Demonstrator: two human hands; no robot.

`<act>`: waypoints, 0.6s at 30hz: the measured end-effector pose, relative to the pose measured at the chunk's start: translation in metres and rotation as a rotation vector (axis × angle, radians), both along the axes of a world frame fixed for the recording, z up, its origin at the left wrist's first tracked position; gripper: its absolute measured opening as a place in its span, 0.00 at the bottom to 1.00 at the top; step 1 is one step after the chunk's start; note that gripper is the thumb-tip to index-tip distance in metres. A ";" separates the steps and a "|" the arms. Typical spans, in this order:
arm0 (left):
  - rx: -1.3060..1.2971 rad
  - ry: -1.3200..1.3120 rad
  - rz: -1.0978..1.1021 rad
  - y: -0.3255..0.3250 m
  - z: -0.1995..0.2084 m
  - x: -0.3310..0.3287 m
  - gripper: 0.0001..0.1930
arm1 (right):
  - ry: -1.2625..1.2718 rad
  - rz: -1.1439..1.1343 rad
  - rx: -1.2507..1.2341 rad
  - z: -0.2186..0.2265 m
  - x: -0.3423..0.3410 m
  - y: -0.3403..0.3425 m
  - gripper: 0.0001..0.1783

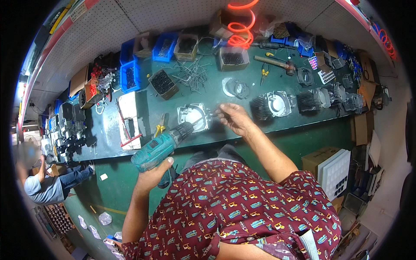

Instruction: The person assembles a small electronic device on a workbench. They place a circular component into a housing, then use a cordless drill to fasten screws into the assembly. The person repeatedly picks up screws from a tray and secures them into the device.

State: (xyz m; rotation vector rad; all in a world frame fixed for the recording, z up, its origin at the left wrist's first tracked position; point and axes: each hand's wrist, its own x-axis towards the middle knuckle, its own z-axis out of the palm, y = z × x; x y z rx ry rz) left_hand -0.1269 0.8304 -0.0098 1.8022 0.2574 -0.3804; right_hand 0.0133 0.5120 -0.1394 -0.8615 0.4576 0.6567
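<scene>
Near the front edge of the green table, we have a pale metal casting lying flat, with our left hand wrapped around the grip of a teal cordless drill. Our right hand is narrowed, fingertips drawn together at the casting's right side; whether they pinch something small, we cannot tell. The chuck sits over the casting's lower left, and a thin bit seems to run across toward those fingertips.

For good work here, we judge that the bit should line up straight with whatever it drives, its tip seated before we squeeze the trigger. We should start slowly, ease off as resistance builds, and tuck our fingertips clear of the turning bit. Since the casting has no visible clamp, it could twist under torque, so steadying it matters. The yellow-handled pliers lie close beside the drill and could snag it.

As for labels, we can make out no lettering on the drill or the cardboard box at right; our maroon shirt shows only small repeated pictures.
</scene>
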 end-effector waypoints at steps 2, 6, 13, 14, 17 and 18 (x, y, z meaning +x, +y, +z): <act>0.018 0.002 0.002 -0.001 -0.001 0.000 0.17 | 0.014 -0.030 0.088 0.004 0.000 0.000 0.13; -0.018 0.001 0.037 -0.001 0.002 0.000 0.16 | -0.036 -0.013 0.077 0.009 0.000 0.005 0.14; -0.038 0.056 0.051 0.000 0.000 0.000 0.17 | -0.043 -0.008 0.105 0.009 0.000 0.008 0.13; -0.047 0.066 0.059 0.000 -0.001 -0.001 0.17 | -0.043 -0.008 0.125 0.007 0.001 0.007 0.14; -0.085 0.095 0.075 0.003 -0.002 -0.001 0.17 | -0.051 0.010 0.103 0.010 0.002 0.007 0.14; -0.053 0.077 0.053 0.005 -0.002 -0.001 0.17 | -0.055 0.020 0.082 0.013 0.002 0.007 0.14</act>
